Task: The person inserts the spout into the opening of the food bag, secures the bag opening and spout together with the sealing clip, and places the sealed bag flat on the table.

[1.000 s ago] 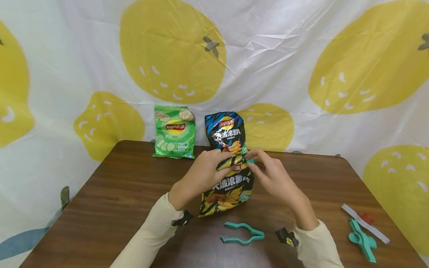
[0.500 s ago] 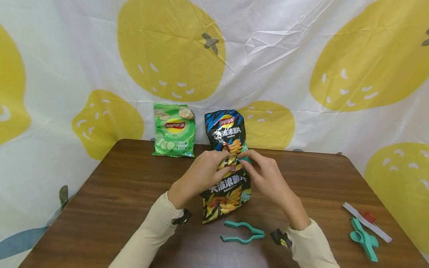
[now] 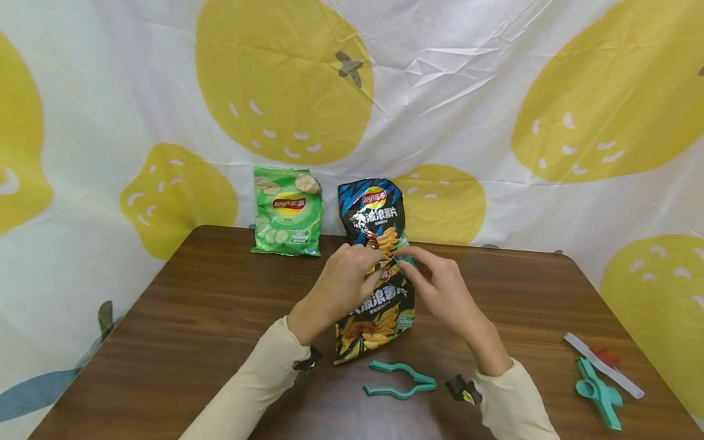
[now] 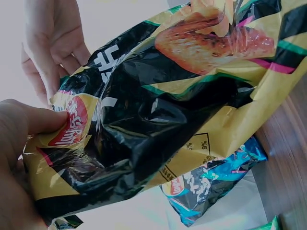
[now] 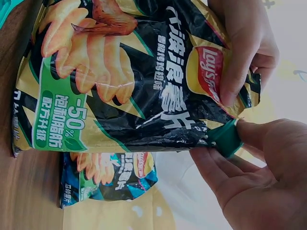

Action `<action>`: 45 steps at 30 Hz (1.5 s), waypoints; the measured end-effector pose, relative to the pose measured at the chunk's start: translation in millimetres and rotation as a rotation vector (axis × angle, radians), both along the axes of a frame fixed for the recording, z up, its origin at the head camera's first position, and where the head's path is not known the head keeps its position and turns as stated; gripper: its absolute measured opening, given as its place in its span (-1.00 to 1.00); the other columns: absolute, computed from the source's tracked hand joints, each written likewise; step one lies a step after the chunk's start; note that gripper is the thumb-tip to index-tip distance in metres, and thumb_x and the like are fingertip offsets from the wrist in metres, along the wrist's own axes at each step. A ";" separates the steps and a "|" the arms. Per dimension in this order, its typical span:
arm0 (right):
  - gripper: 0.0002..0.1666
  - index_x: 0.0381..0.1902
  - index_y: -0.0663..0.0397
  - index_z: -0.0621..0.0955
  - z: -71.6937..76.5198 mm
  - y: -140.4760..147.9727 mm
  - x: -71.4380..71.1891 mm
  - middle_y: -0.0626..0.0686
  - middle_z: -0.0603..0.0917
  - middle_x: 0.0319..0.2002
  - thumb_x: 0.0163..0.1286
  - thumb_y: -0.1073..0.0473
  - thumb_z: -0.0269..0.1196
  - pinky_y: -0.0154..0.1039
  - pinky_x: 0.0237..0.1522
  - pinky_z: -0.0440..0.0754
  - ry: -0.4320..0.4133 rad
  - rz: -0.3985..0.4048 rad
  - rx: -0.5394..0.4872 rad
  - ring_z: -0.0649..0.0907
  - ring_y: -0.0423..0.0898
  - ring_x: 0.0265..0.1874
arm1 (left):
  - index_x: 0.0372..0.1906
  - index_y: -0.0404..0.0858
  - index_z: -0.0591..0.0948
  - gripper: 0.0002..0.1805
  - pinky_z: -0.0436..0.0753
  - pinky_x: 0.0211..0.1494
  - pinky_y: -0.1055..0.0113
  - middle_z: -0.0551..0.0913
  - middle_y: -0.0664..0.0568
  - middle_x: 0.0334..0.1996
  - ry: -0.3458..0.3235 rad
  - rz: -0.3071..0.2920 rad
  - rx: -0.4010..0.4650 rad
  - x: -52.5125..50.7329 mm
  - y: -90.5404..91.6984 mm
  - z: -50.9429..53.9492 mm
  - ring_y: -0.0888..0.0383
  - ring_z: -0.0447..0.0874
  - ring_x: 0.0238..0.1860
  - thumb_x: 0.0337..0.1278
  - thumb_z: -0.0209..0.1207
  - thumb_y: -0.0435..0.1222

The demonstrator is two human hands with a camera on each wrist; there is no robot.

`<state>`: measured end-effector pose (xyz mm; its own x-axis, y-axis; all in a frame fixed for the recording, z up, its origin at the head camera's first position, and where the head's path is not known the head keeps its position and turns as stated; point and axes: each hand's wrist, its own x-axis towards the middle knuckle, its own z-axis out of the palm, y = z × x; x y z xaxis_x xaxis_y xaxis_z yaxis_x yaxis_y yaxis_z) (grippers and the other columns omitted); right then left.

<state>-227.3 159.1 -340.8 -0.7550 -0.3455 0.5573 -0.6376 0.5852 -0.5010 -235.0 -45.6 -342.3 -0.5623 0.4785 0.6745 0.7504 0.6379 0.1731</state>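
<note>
A black and yellow chip bag (image 3: 379, 333) stands upright over the table, its top folded or bunched. My left hand (image 3: 338, 281) pinches the bag's top, with the thumb over the red-and-yellow logo in the right wrist view. On the bag's top right corner sits a small teal clip (image 5: 226, 138), partly covered by fingers. My right hand (image 3: 442, 290) pinches this clip between thumb and fingers. How far the clip reaches over the bag cannot be seen.
A green chip bag (image 3: 288, 214) and a black-blue chip bag (image 3: 371, 211) stand at the back against the patterned cloth. A spread teal clip (image 3: 401, 382) lies in front. At right lie another teal clip (image 3: 599, 394), a whitish strip (image 3: 602, 365) and a red piece (image 3: 605, 355).
My right hand and the teal clip have shifted left along the bag's top, then slightly back. The bag has turned a little, and my left hand has moved slightly right.
</note>
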 end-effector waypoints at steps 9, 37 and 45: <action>-0.70 0.02 0.12 0.71 1.6 -4.2 1.7 -0.06 0.62 -0.53 0.37 0.16 0.34 -0.29 -0.50 0.47 0.017 0.025 0.034 0.43 -0.16 -0.66 | -0.17 -0.26 0.74 -0.84 0.40 -0.35 0.30 0.77 0.02 -0.30 0.013 -0.013 -0.006 -2.3 2.0 0.0 0.14 0.66 -0.32 0.15 0.28 -0.41; -0.65 0.14 -0.03 0.64 0.6 -11.1 6.1 -0.07 0.73 -0.10 0.43 0.28 0.25 -0.31 -0.36 0.57 -0.136 0.126 -0.164 0.64 -0.18 -0.30 | -0.04 -0.30 0.61 -0.81 0.39 -0.45 0.38 0.56 0.12 -0.58 -0.189 -0.146 0.251 -18.7 -19.0 0.6 0.32 0.35 -0.65 0.31 0.12 -0.44; -0.69 0.07 0.21 0.65 -11.1 -8.6 -4.7 0.08 0.73 -0.32 0.44 0.20 0.26 -0.29 -0.53 0.54 0.133 -0.041 -0.011 0.56 -0.20 -0.61 | 0.03 -0.24 0.58 -0.80 0.26 -0.62 0.42 0.35 0.16 -0.73 -0.214 -0.179 0.224 -14.0 -19.4 5.5 0.34 0.11 -0.78 0.40 0.09 -0.42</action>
<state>-232.0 150.5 -351.9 -0.6878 -0.3095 0.6566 -0.6744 0.6070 -0.4203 -248.9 -65.0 -336.8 -0.6228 0.4358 0.6497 0.7784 0.4283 0.4590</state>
